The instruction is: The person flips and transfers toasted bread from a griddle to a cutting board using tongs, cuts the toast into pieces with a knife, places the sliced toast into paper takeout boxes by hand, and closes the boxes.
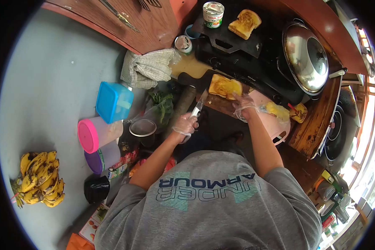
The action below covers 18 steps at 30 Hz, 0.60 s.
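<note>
Centrally, on the wooden board (220,106), we have one slice of browned bread (224,86), lying flat; clock positions are taken from it. At seven o'clock, our left hand (185,125), in clear plastic: grip closed around the white handle of one knife (202,103), blade slanting up near the slice's left end. At four o'clock, our right hand (246,106), likewise covered: fingers slightly bent at the slice's lower right corner; whether this grip pinches or merely touches, we cannot tell. At one o'clock, a second browned slice (244,24) on a black griddle (225,46), with one labelled can (213,15) nearer twelve. Between two and three, a pan with a shiny lid (306,60). At four, a yellow item in clear plastic (278,111) on a pink board (258,99). Between nine and ten, a checked cloth (150,68). At eight, well apart, spotted bananas (41,179) on the grey surface (50,104).
</note>
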Motion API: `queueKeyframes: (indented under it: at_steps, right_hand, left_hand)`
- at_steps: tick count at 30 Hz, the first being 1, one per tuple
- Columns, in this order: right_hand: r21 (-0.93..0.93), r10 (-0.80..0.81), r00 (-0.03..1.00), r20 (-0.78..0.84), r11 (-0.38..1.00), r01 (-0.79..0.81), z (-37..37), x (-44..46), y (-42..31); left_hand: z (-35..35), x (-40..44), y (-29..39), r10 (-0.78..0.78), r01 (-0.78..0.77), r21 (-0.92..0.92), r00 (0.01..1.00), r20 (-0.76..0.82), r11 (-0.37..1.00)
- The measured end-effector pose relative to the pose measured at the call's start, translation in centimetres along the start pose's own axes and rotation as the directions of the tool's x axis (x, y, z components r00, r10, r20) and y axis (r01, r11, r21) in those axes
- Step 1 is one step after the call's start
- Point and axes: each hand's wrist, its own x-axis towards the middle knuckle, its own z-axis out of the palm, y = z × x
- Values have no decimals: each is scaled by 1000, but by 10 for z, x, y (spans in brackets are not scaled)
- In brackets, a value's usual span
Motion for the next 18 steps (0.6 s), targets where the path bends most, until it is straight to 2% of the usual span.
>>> queueKeyframes:
  at_steps: [1, 2, 3, 5, 6, 9, 11, 13, 15, 16, 17, 18]
  right_hand:
    - [61, -77, 996, -52, 995, 80, 0, -2, 0]
    - [119, -150, 983, -109, 979, 163, -1, -4, -1]
    - [122, -151, 983, -108, 979, 164, -4, -6, -3]
    - [83, -337, 918, 211, 941, 327, -12, -11, -5]
    - [86, -338, 917, 211, 941, 327, -17, -10, -2]
    - [88, -370, 907, 202, 929, 359, -24, -7, 6]
    - [141, -148, 987, 70, 980, 137, -27, -9, 5]
    - [126, -110, 987, 115, 987, 95, -35, 6, 15]
    - [109, -73, 984, 165, 993, 55, -35, 16, 14]
    - [95, 15, 990, 139, 995, -28, -32, 10, 6]
    - [81, 103, 988, 112, 990, -112, -27, 5, -1]
    - [83, 104, 988, 111, 990, -114, -25, 7, -1]
  left_hand:
    - [0, -5, 6, 1, -1, -2, 1000, 0, 1000]
    - [-2, -8, 11, -83, 88, -87, 995, 56, 992]
    - [-2, -11, 15, -161, 180, -164, 980, 118, 970]
    - [2, -16, 22, -208, 235, -207, 967, 145, 950]
    - [4, -17, 23, -251, 290, -253, 952, 174, 923]
    - [11, -19, 22, -229, 281, -297, 953, 198, 912]
    - [10, -20, 24, -214, 258, -274, 960, 181, 926]
    - [12, -18, 24, -199, 236, -250, 966, 165, 939]
    - [10, -8, 15, -50, 51, -128, 999, 7, 991]
    - [5, 7, 3, 44, -46, -130, 999, -18, 991]
    - [-3, 19, -9, 42, -44, -128, 999, -18, 991]
    - [-4, 23, -9, 75, -74, -40, 997, 9, 996]
